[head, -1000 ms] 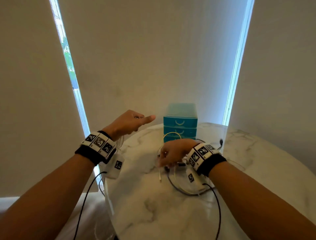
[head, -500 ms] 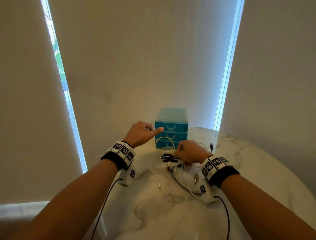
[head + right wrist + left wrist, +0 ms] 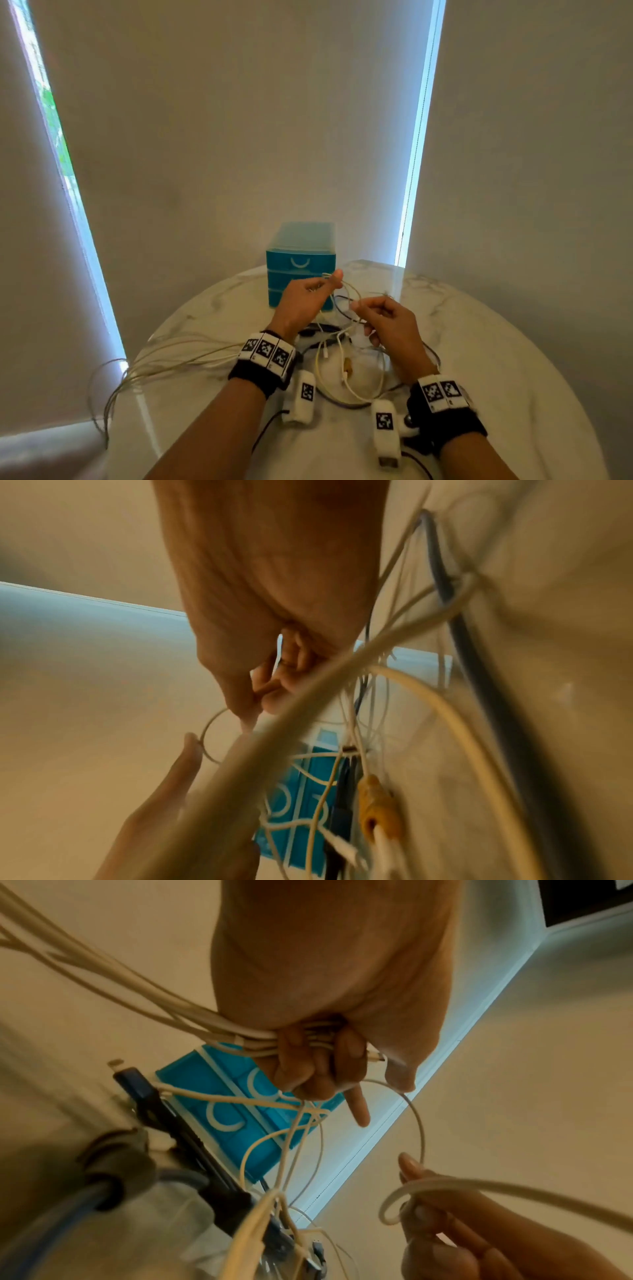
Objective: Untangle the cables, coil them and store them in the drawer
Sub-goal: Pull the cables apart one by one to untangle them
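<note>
White cable strands fan out over the left edge of the marble table, kind of blurry there, and some loop down past the rim. They run right into the left hand, which is raised above the table with its fingers curled tight around a bundle of them; the left wrist view shows several strands squeezed in the fist, thumb pointing up. Just behind that hand, at the far side of the table, sits the teal drawer unit, all three drawers pushed in as far as I can tell.

Between the hands a thin white loop arcs from the left thumb across to the right hand. The right hand is pinching that loop between thumb and fingertip, other fingers loosely bent; you can see the pinch in the right wrist view.

Below and between the wrists the rest of the tangle lies on the table: white cables, a dark cable curving along the near side, a yellowish plug in the middle. Right part of the table only has a thin strand trailing out.
</note>
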